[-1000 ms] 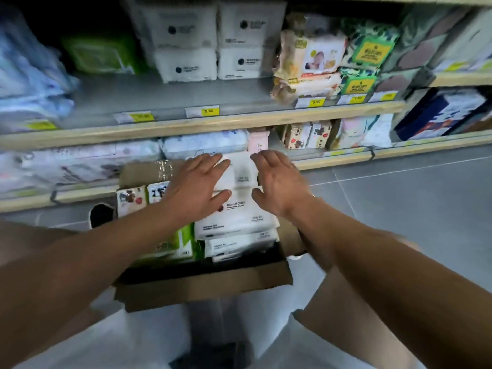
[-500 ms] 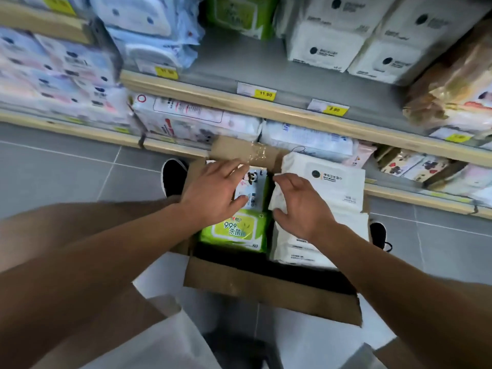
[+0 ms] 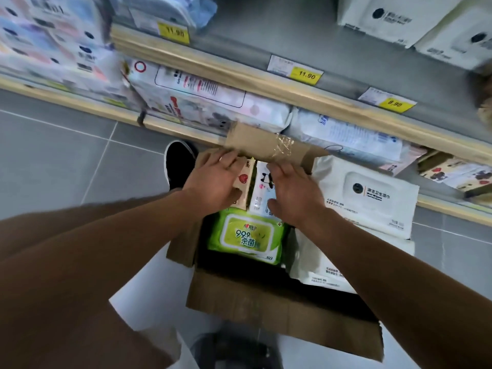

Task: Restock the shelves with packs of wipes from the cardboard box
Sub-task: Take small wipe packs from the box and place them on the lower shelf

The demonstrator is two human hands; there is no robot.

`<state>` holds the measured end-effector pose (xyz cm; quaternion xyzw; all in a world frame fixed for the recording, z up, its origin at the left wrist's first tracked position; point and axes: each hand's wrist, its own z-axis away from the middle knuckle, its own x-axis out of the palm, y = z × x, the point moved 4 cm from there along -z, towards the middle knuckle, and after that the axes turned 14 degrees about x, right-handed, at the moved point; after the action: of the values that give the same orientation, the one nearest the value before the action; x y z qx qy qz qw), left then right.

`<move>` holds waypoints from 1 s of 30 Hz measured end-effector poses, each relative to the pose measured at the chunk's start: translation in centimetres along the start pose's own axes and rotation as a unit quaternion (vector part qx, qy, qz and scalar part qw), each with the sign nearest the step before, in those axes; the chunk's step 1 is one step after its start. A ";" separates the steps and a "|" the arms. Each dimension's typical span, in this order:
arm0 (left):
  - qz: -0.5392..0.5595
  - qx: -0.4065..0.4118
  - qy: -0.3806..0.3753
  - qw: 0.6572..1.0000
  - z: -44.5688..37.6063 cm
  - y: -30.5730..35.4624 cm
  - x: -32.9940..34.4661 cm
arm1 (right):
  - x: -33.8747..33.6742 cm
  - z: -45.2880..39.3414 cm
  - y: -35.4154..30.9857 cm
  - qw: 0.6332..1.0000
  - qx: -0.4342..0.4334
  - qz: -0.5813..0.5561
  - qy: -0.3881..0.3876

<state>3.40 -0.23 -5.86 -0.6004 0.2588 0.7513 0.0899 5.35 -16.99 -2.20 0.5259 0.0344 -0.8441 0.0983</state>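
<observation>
An open cardboard box stands on the floor in front of the shelves. At its far end two small packs stand side by side: a beige pack with a red heart and a white panda pack. My left hand grips the beige pack from the left, thumb on its face. My right hand holds the panda pack, fingers curled over its far end. A green wipes pack lies just below them. Large white wipes packs are stacked on the box's right side.
The lowest shelf behind the box holds several soft packs. The shelf above has yellow price tags, bare grey room in its middle and white packs at the right. A black shoe stands left of the box on grey tiles.
My right hand left the large white pack and moved left onto the panda pack. My left hand shifted onto the beige heart pack. The view dropped closer to the box.
</observation>
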 end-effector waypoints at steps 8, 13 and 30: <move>-0.029 -0.020 0.019 0.999 -1.0 -0.5 0.4 | 0.6 -2.0 -1.0 0.995 0.015 0.075 0.070; 0.014 -0.045 0.072 0.996 -0.3 0.1 -1.5 | -0.1 -0.8 -0.5 0.995 0.022 0.028 0.093; 0.013 0.026 0.252 0.967 2.4 11.6 -16.8 | -11.6 11.6 11.0 0.930 0.013 -0.181 0.319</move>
<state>0.58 -6.00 13.66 -0.7645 0.3003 0.5697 0.0279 2.33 -28.17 13.81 0.7534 0.1475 -0.6358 -0.0796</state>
